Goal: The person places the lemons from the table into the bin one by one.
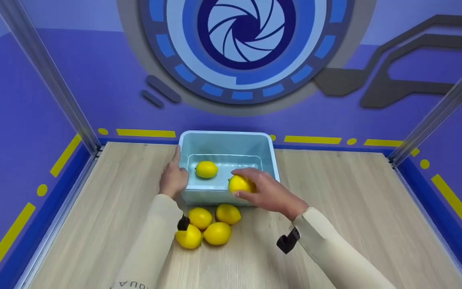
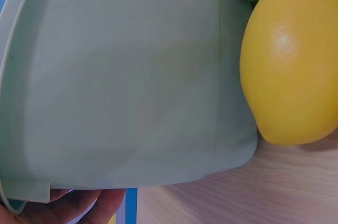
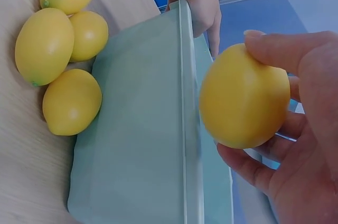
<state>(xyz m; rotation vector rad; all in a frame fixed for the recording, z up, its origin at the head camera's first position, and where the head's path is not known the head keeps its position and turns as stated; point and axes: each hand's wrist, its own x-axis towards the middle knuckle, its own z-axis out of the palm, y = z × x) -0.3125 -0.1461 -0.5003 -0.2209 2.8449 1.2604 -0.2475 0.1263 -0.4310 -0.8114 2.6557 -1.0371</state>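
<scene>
Holding: the right hand (image 1: 269,192) pinches the raised lemon (image 1: 240,184) between thumb and fingers; both are above the front right part of the box (image 1: 225,196), close to its front rim; whether that lemon touches the rim, I cannot tell.
Steadying: the left hand (image 1: 173,178) grips the box's left wall near the front corner, thumb over the rim, fingers along the outside, the index finger stretched toward the back.
Box: pale blue-green, upright, open at the top; the inner lemon (image 1: 206,169) lies on its floor, left of the middle.
Front lemons: four (image 1: 217,233) in a close cluster on the table (image 1: 335,208), just before the box and left of its middle; all yellow; the left wrist view shows one large beside the box's base.
Sleeves: cream on both arms, the left (image 1: 150,241) and the right (image 1: 335,245), reaching in from before the box; a black mount (image 1: 288,241) sits at the right wrist; dark lettering marks the left.
Panel: blue-purple, behind the box; it bears a round emblem (image 1: 246,28) and yellow marks (image 1: 146,133).
</scene>
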